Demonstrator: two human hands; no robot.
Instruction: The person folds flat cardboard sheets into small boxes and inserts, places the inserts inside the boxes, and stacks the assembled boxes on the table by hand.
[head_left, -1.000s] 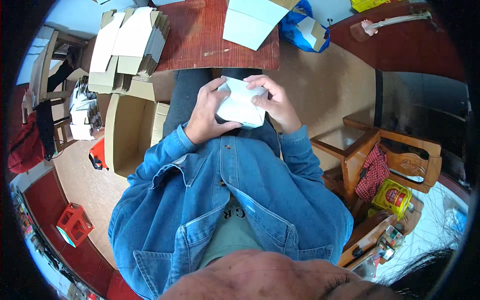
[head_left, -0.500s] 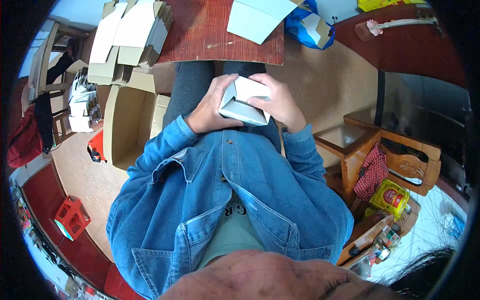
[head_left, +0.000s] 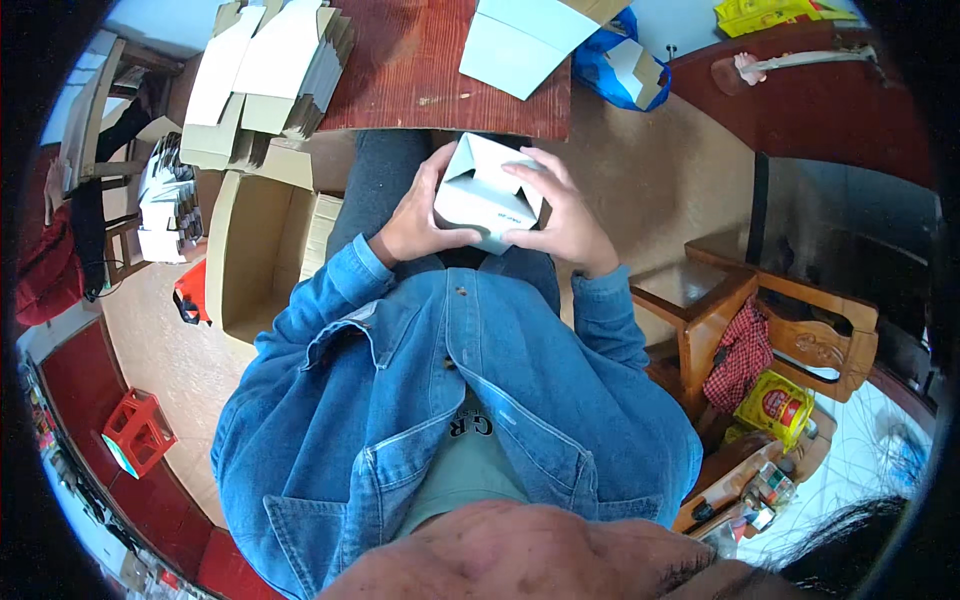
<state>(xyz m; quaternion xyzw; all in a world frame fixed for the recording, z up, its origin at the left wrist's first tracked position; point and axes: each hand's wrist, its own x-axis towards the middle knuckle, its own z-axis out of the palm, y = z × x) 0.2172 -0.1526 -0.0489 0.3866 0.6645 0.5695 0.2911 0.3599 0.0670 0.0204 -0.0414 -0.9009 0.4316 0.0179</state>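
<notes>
A small white carton [head_left: 483, 208] is between my hands, above my lap and just short of the table's front edge. Its upper end faces me, with flaps folded inward and a dark gap between them. My left hand [head_left: 412, 222] wraps the carton's left side, thumb along the near edge. From the right, my right hand [head_left: 570, 215] grips it, fingers over the far flap and right side, thumb at the near corner. On the table, ahead and to the left, lie stacks of flat white-and-brown cartons [head_left: 280, 65].
The red wooden table [head_left: 420, 80] carries a larger pale carton sheet [head_left: 525, 45] on its right. A blue bag [head_left: 625, 75] hangs beside it. An open brown box [head_left: 265, 250] stands left of my legs, near more stacked cartons [head_left: 168, 205]. A wooden chair [head_left: 700, 290] is at right.
My right thumb has moved from the carton's flap down to its near corner, and the fingers now lie over the flap. The carton has tilted slightly, showing more of its near face.
</notes>
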